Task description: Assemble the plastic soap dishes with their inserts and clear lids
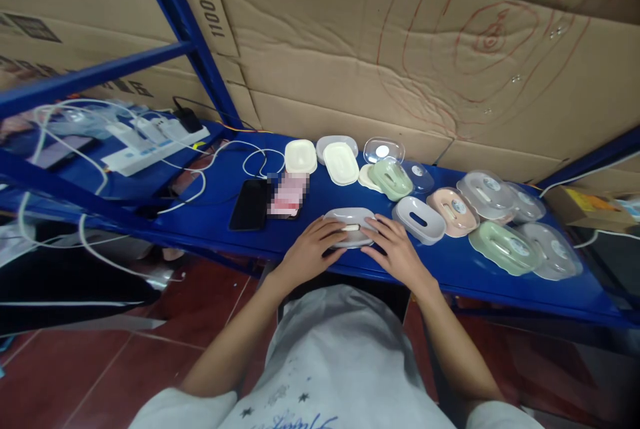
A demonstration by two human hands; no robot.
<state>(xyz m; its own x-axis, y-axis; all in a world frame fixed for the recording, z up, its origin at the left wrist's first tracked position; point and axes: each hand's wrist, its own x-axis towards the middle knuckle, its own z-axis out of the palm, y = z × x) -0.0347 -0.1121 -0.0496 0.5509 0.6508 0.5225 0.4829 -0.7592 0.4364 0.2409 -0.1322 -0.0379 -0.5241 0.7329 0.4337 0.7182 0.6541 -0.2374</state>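
Observation:
A grey oval soap dish (350, 215) sits at the blue table's front edge, between my two hands. My left hand (315, 247) grips its left end, with the fingers reaching over the rim. At the opposite end, my right hand (397, 245) holds the dish with curled fingers and the thumb at the near side. A small cream piece (351, 227) shows in the middle of the dish, by my left fingertips; its exact shape is partly hidden. Just right of my right hand stands another grey soap dish (419, 221) with a dark slot in its bottom.
Green soap dishes (393, 177), a peach one (453, 212) and several with clear lids (487, 194) crowd the right side. Cream dishes (341, 163) lie at the back. A black phone (249, 205) and white cables (200, 179) are left, near a power strip (157, 145).

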